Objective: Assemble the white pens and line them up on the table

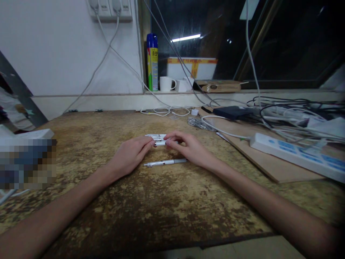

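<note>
My left hand (134,151) and my right hand (190,146) meet over the middle of the wooden table. Between them lies a white pen (160,143), with the fingertips of both hands closed on its two ends. Just behind it, more white pens (156,137) lie side by side, partly covered by my fingers; I cannot tell how many. Closer to me, a separate white pen (168,162) with a clear tip rests on the tabletop, its right end near the heel of my right hand.
On the right, a white power strip (293,151) and tangled cables lie over a brown board (283,172). A dark box (233,112) and crumpled clear plastic (198,123) sit behind. A spray can (152,63) and a white mug (166,83) stand on the sill.
</note>
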